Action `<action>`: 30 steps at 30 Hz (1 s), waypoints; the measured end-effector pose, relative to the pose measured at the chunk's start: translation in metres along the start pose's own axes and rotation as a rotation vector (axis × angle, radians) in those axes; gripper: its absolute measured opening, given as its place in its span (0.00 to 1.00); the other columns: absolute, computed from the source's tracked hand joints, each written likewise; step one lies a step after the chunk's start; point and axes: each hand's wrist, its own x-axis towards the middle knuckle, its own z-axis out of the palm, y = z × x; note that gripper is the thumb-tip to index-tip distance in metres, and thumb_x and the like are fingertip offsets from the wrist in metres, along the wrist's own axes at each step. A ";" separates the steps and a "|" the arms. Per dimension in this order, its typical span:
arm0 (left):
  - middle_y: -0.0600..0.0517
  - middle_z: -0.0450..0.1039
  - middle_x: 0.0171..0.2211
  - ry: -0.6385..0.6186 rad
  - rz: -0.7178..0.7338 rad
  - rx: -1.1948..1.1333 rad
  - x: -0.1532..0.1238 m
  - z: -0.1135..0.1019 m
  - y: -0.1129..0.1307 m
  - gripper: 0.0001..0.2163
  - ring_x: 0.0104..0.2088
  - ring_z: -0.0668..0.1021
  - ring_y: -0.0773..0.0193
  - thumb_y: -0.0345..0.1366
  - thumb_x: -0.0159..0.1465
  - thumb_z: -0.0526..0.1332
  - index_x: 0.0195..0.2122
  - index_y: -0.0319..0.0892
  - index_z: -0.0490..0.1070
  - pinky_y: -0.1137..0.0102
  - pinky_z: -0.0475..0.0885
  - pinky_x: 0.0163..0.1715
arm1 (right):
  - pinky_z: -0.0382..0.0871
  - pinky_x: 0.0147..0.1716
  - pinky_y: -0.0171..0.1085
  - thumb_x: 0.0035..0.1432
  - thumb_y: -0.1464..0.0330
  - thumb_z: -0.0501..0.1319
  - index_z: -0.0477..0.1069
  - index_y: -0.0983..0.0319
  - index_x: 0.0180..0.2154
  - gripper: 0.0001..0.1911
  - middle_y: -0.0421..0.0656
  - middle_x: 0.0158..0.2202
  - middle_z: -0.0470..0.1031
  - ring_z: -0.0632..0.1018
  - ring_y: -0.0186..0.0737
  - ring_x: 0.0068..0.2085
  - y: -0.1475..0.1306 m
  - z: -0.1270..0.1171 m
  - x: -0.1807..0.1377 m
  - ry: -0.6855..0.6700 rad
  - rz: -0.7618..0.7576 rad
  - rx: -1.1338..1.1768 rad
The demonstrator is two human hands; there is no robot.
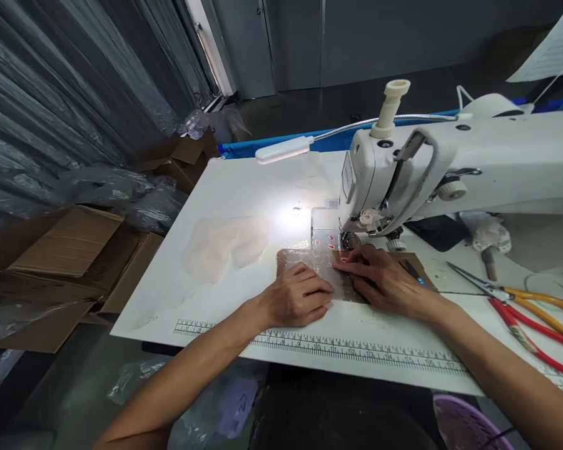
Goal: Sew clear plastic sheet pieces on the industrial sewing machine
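A clear plastic piece (321, 267) lies on a brown cardboard sheet (288, 257) in front of the needle of a white sewing machine (450, 169). My left hand (298, 297) rests on the plastic's left part with fingers curled and pressed down. My right hand (385, 278) lies on the cardboard just right of it, fingers stretched flat towards the presser foot (344, 240). Neither hand lifts anything; both press the piece onto the table.
The white table (244, 187) has a printed ruler (356, 350) along its front edge. A pale translucent bag (223, 244) lies left. Scissors with orange and red handles (530, 312) lie right. A lamp (284, 150) shines on the needle area. Cardboard boxes (65, 256) stand left of the table.
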 end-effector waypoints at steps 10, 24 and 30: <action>0.50 0.79 0.40 0.011 -0.015 -0.039 0.001 0.001 -0.001 0.04 0.34 0.76 0.65 0.33 0.64 0.61 0.34 0.40 0.75 0.66 0.69 0.35 | 0.73 0.34 0.38 0.65 0.70 0.50 0.66 0.54 0.58 0.22 0.44 0.36 0.75 0.77 0.38 0.33 0.005 -0.015 -0.007 -0.007 0.159 0.121; 0.51 0.79 0.38 0.026 -0.036 -0.026 0.000 0.003 0.000 0.05 0.33 0.76 0.65 0.32 0.64 0.61 0.34 0.39 0.75 0.66 0.70 0.36 | 0.73 0.43 0.42 0.64 0.70 0.53 0.71 0.51 0.54 0.20 0.46 0.49 0.71 0.75 0.42 0.47 0.002 -0.016 -0.009 -0.117 0.009 0.088; 0.50 0.79 0.37 0.044 -0.045 -0.078 0.000 0.002 0.001 0.05 0.34 0.77 0.65 0.34 0.64 0.60 0.35 0.40 0.75 0.65 0.70 0.36 | 0.74 0.39 0.43 0.63 0.71 0.53 0.71 0.50 0.55 0.21 0.49 0.47 0.69 0.74 0.45 0.45 -0.002 -0.012 -0.008 -0.140 -0.027 -0.021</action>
